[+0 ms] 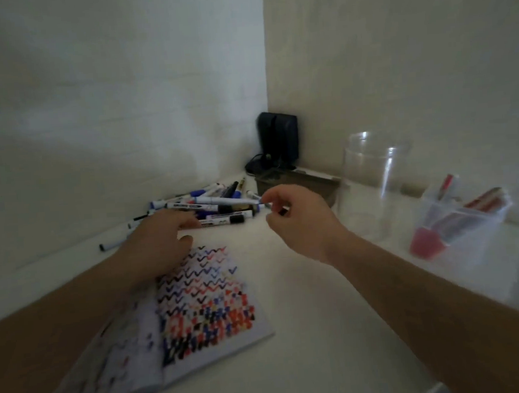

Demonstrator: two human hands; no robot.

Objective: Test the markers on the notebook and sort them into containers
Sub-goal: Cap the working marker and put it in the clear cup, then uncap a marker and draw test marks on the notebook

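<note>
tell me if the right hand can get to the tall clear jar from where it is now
Probably yes. The right hand hovers by the marker pile, fingers curled, and the clear jar stands just to its right with only bare table showing between them.

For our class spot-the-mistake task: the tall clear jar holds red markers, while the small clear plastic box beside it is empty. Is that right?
No, they are swapped. In the head view the tall clear jar looks empty, while the small clear plastic box holds the red markers.

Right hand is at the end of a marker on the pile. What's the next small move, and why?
Probably lift that marker clear of the pile and bring it to the notebook: the right hand pinches its tip end, and the left hand rests beside the page.
</note>
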